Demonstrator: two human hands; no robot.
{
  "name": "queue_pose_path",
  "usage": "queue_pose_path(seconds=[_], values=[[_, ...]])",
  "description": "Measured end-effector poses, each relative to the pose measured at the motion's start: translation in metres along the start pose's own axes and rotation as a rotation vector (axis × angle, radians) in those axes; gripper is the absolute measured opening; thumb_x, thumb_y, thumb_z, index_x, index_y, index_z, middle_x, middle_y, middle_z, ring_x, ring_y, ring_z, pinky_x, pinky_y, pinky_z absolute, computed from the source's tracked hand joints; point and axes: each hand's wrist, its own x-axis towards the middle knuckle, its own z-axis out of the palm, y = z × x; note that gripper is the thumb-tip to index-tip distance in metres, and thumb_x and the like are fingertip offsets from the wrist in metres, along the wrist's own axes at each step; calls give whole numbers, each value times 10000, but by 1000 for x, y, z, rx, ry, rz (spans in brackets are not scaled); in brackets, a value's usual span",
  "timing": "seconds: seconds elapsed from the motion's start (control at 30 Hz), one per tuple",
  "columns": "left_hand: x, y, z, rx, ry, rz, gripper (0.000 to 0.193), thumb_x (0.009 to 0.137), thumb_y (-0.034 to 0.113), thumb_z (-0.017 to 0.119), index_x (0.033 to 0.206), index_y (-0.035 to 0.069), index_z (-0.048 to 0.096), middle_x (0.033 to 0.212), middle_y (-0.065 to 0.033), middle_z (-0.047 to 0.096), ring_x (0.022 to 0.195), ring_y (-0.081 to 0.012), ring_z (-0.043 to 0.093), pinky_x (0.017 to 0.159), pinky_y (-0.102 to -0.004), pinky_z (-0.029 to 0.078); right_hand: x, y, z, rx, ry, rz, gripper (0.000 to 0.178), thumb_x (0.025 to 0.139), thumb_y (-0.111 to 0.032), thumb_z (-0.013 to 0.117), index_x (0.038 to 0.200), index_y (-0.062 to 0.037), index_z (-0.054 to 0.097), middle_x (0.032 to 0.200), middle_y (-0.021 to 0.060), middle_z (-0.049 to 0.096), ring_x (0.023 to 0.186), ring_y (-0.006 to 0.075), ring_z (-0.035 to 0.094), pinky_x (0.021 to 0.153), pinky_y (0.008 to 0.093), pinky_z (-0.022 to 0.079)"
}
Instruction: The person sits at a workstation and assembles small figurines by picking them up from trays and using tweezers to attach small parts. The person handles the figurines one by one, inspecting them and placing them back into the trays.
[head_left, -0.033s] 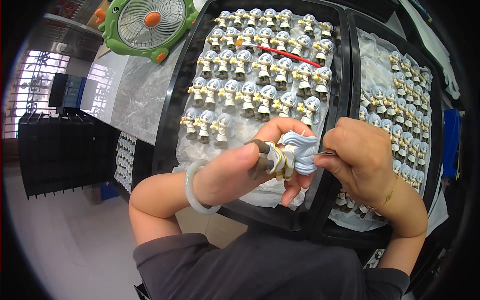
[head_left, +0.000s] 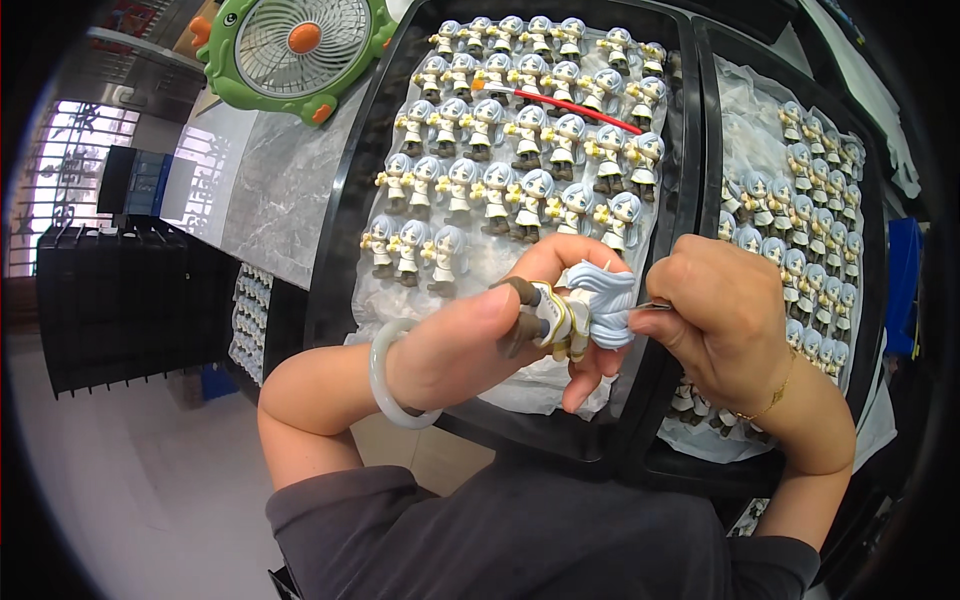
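My left hand (head_left: pixel 455 345), with a pale bangle at its wrist, is closed round a small figurine (head_left: pixel 566 322). The figurine lies sideways, its pale blue hair towards the right and its brown boots against my palm. It wears a white and gold outfit, and its face is turned out of sight. My right hand (head_left: pixel 722 305) pinches a thin metal tool (head_left: pixel 655 306), mostly hidden by the fingers. The tool's visible end is close to the hair; whether it touches I cannot tell. Both hands are above the near right part of a black tray (head_left: pixel 335 235).
Rows of similar figurines (head_left: pixel 530 133) stand on white lining in the tray, with a red-handled brush (head_left: pixel 575 107) lying across them. A second black tray (head_left: pixel 712 125) of figurines adjoins at right. A green fan (head_left: pixel 305 60) stands at far left, above a black crate (head_left: pixel 130 300).
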Motion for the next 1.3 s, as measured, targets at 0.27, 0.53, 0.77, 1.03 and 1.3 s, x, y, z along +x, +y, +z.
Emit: queue_pose_path(seconds=[0.27, 0.53, 0.77, 1.03, 1.3], values=[[-1, 2, 5, 9, 48, -32, 746, 786, 631, 433, 1252, 75, 261, 931, -119, 518, 707, -195, 534, 688, -305, 414, -1, 0, -1, -11, -35, 27, 247, 716, -267, 662, 723, -89, 491, 617, 48, 456, 524, 230, 497, 450, 326, 384], [-2, 2, 3, -35, 18, -47, 734, 797, 637, 415, 1256, 82, 271, 952, -112, 507, 719, -198, 533, 723, -311, 403, -3, -2, 2, -5, -3, 4, 287, 806, -322, 578, 726, -58, 499, 572, 67, 398, 478, 248, 429, 435, 349, 320], [-3, 3, 2, -27, -17, -53, 732, 805, 640, 396, 1266, 88, 264, 977, -120, 494, 724, -203, 530, 736, -315, 397, -3, -3, 0, -47, -9, -18, 277, 787, -311, 598, 720, -64, 494, 568, 58, 371, 471, 239, 414, 429, 343, 308], [-5, 3, 4, -63, -6, -71, 731, 808, 633, 397, 1278, 93, 251, 981, -118, 494, 726, -203, 528, 747, -320, 387, -3, -5, -2, -77, -25, -37, 284, 760, -312, 621, 698, -66, 494, 562, 51, 363, 463, 230, 407, 422, 341, 304], [-3, 6, 6, -8, 29, -110, 819, 743, 675, 461, 1266, 84, 243, 964, -101, 505, 709, -198, 541, 734, -316, 391, -3, -4, -3, -84, -27, -15, 294, 763, -324, 618, 692, -68, 492, 558, 50, 365, 460, 227, 407, 419, 340, 303]])
